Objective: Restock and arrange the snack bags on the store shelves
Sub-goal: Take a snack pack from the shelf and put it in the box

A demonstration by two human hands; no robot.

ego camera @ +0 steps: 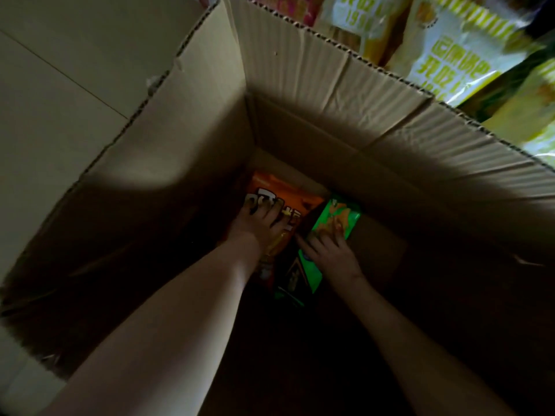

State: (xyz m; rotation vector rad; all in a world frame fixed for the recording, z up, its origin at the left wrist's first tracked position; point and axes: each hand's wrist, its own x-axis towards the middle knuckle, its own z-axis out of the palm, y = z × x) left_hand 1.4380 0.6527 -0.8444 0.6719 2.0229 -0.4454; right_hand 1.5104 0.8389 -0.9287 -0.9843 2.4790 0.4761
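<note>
The restocking looked well along: the deep cardboard box (330, 94) held only a few bags at its bottom, while yellow snack bags (450, 64) already stood on the shelf beyond. The left hand (264, 226) clutched the orange bag (282, 190), fingers splayed and bent. The right hand (330, 255) curled round the green bag (342, 214) — probably a grip, though the gloom hid it. Green Chinese characters on the shelf bags were blurred — the orange bag's bold lettering was half covered.

A shop: printed yellow snack bags (456, 52) crowd the upper right behind an open cardboard carton (300, 73); pale tiled floor (60, 94) at upper left.
</note>
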